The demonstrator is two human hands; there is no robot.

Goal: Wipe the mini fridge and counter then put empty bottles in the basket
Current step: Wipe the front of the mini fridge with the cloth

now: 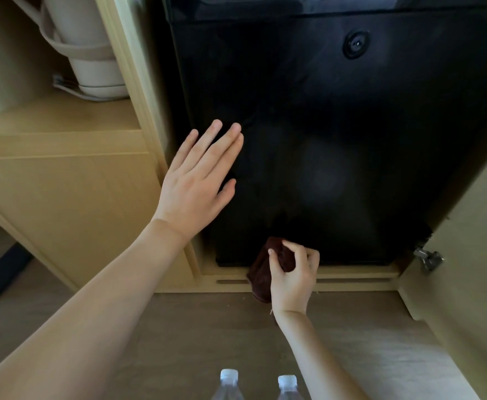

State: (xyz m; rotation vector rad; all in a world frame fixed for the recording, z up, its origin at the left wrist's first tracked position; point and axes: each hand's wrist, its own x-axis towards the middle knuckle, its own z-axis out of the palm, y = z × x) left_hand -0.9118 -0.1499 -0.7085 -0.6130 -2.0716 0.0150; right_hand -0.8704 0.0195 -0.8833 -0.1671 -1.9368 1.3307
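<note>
The black mini fridge stands inside a light wooden cabinet, its door shut and filling the middle of the view. My left hand lies flat and open against the left side of the fridge door, fingers together. My right hand grips a dark brown cloth at the bottom edge of the fridge door, near the cabinet's base. Two clear plastic bottles with white caps stand on the floor at the bottom edge, the left bottle and the right bottle beside my right forearm.
A beige kettle with its cord sits on a wooden shelf to the left. The open cabinet door with a metal hinge stands at the right. A round lock sits high on the fridge door.
</note>
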